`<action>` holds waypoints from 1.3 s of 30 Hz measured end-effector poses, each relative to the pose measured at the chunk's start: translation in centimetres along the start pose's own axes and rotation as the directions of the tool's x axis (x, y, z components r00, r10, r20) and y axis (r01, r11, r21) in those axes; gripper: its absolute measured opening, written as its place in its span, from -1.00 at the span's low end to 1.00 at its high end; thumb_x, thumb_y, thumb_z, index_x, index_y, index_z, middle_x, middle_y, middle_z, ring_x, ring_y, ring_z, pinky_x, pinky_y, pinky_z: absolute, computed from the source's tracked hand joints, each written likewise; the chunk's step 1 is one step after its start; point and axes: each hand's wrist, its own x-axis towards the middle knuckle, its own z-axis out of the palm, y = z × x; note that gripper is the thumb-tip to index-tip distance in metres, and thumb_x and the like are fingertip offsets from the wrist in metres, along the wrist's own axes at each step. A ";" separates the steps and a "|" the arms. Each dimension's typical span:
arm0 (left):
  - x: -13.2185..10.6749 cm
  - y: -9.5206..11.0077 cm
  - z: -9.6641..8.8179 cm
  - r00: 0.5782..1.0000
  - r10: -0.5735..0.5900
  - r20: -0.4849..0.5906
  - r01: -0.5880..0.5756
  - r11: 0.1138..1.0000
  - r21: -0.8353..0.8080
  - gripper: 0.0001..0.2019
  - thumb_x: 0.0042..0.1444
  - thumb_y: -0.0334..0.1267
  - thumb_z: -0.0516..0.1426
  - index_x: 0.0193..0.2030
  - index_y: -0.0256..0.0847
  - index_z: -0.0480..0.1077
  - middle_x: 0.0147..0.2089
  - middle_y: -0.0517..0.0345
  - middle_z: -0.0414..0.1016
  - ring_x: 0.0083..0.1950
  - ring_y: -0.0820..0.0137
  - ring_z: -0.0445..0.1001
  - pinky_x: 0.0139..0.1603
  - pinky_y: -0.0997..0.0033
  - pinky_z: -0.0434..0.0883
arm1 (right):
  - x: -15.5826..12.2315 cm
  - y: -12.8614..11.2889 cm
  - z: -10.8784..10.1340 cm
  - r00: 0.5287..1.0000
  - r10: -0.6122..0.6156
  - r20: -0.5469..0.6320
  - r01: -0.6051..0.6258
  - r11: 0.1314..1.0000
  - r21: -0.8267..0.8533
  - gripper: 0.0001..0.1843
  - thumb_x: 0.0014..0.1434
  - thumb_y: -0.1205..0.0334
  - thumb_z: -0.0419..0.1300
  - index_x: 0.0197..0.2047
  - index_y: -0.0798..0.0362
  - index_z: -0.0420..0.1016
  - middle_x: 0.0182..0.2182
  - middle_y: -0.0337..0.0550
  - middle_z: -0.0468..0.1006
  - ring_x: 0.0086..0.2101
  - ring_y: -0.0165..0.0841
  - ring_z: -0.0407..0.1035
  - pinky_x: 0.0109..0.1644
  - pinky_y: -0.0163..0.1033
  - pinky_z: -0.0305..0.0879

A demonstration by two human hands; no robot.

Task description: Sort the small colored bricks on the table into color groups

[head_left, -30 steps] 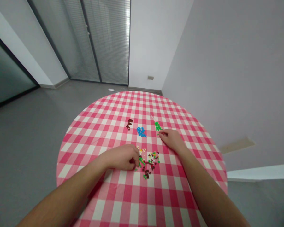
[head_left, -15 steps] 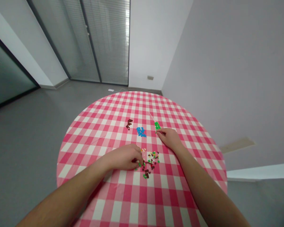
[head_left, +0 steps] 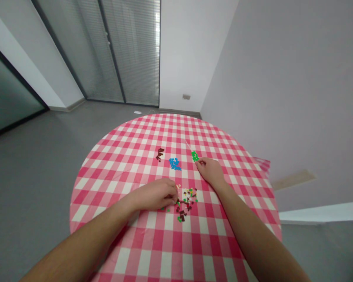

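Observation:
My left hand (head_left: 160,194) rests at the left side of a mixed pile of small pieces (head_left: 187,201) in brown, green, yellow, red and white. Its fingers are curled together at the pile, and what they pinch is hidden. Farther out, my right hand (head_left: 211,169) touches the near edge of a small heap of green pieces (head_left: 195,156), thumb and fingers closed; anything between them is too small to make out. A heap of blue pieces (head_left: 174,164) lies left of the green one. Beyond it to the left is a heap of dark brown pieces (head_left: 160,154).
A round table with a red-and-white checked cloth (head_left: 153,243) carries all the pieces. A wall (head_left: 282,98) stands close on the right, glass doors (head_left: 129,51) lie beyond the table, and a white power strip (head_left: 137,112) is on the floor.
My left fingers have closed in further at the pile's left edge. My right hand has shifted slightly at the green heap. A checked cloth flap now shows at the table's right edge.

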 end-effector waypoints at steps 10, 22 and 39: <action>-0.1 -1.2 0.1 0.856 -0.424 -0.296 0.235 0.829 -0.507 -0.94 0.17 -0.35 0.12 -0.26 -0.23 0.43 -0.35 0.16 0.51 -0.37 0.43 0.43 -0.34 0.44 0.32 | -2.6 -3.1 -1.2 0.934 -0.350 -0.072 0.356 0.892 0.278 -0.78 0.24 0.19 0.15 -0.21 0.04 0.63 -0.33 -0.10 0.65 -0.34 -0.30 0.47 -0.24 -0.26 0.29; 0.4 -2.5 0.9 0.827 -0.441 -0.350 0.103 0.730 -0.676 -0.83 0.10 -0.33 0.17 -0.33 -0.17 0.20 -0.45 0.30 0.33 -0.49 0.51 0.31 -0.46 0.48 0.25 | -4.9 -6.1 -1.7 0.806 -0.591 0.043 0.533 0.754 0.384 -0.80 0.26 0.25 0.18 -0.09 -0.01 0.60 -0.36 -0.13 0.60 -0.35 -0.35 0.42 -0.27 -0.31 0.24; -0.5 -2.3 -0.1 0.893 -0.423 -0.155 0.291 0.803 -0.520 -0.84 0.20 -0.17 0.16 -0.29 -0.22 0.45 -0.46 0.15 0.53 -0.46 0.41 0.49 -0.41 0.43 0.35 | 0.2 1.5 -1.2 0.997 -0.029 0.072 0.022 0.995 0.096 -0.75 0.13 0.13 0.23 -0.20 0.02 0.68 -0.29 -0.02 0.68 -0.30 -0.18 0.52 -0.25 -0.18 0.34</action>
